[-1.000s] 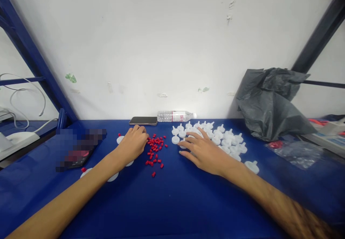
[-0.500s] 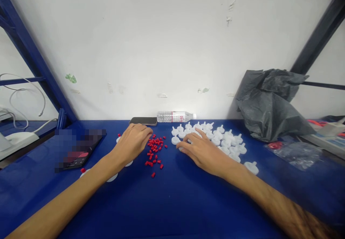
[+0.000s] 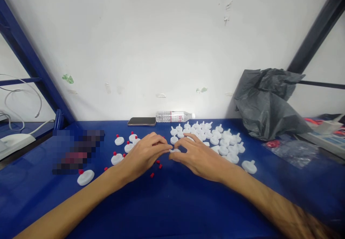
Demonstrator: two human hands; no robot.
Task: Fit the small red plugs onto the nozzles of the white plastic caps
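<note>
My right hand (image 3: 198, 154) is closed on a white round spouted lid (image 3: 175, 150), pinched between thumb and fingers over the middle of the table. Its narrow spout points left. My left hand (image 3: 149, 151) meets it there, fingertips pinched together at the spout's tip; whatever they hold is hidden. Small red caps (image 3: 160, 166) lie under and beside my left hand, most of them covered by it. To the right spreads a cluster of white spouted lids (image 3: 215, 140) without caps. On the left stand several white lids with red caps on their spouts (image 3: 85, 177).
A clear plastic bottle (image 3: 175, 116) lies against the wall beside a phone (image 3: 141, 121). At the right are a grey plastic bag (image 3: 265, 102) and a clear bag (image 3: 299, 154). A partly blurred dark object (image 3: 78, 152) lies at the left on the blue table (image 3: 167, 210).
My right hand has taken a white lid from the cluster and moved left. My left hand has moved right from the red caps, and the two hands now meet at the lid.
</note>
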